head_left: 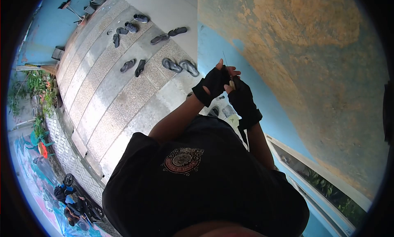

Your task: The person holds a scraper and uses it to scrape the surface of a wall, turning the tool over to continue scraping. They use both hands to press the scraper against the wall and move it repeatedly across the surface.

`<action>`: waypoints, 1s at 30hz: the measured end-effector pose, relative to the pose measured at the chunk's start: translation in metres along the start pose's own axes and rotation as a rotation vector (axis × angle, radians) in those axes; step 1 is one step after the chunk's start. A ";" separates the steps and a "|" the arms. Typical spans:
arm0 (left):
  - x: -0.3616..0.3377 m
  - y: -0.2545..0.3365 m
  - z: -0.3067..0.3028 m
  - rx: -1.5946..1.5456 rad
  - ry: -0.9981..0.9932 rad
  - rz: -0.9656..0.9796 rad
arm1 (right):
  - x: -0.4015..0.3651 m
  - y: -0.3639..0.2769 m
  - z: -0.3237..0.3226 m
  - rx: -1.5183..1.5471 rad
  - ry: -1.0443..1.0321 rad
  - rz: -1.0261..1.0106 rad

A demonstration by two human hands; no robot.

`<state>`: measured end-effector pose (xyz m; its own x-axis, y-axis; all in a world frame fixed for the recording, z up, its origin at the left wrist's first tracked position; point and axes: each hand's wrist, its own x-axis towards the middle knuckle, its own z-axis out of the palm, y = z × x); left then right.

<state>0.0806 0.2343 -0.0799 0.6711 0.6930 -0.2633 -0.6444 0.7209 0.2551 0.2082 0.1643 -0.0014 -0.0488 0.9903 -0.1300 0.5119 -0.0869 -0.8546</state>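
Both hands wear black fingerless gloves and are close together in front of the blue lower part of the wall. My left hand (215, 79) is closed, its thumb raised and its fingertips pointing toward the other hand. Beside it, my right hand (242, 93) is closed around something small and pale. A thin, dark, wire-like piece (225, 57) sticks up from between the hands. Which hand grips it is hidden, and the small things between the fingers are too small to name.
A wall (320, 64) with peeling tan paint rises at the right. Several sandals and shoes (171, 65) lie on the tiled floor (119, 95). Plants (47, 87), a broom (67, 6) and a motorcycle (84, 202) stand at the left. A window frame (303, 173) is at lower right.
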 end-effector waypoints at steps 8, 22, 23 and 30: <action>-0.046 -0.009 0.003 0.392 0.160 0.169 | -0.027 0.026 -0.022 0.110 -0.012 0.047; -0.065 0.009 0.024 0.544 0.028 0.055 | -0.061 -0.008 -0.007 1.023 0.146 0.157; -0.070 0.014 0.024 0.557 0.028 0.040 | -0.063 -0.008 -0.002 1.001 0.150 0.148; -0.110 0.062 0.007 0.603 0.017 0.039 | -0.063 -0.019 0.056 0.947 0.257 0.152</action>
<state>-0.0308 0.2028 -0.0282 0.6421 0.7222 -0.2571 -0.3430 0.5706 0.7461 0.1537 0.0978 -0.0049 0.2057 0.9450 -0.2542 -0.4047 -0.1543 -0.9013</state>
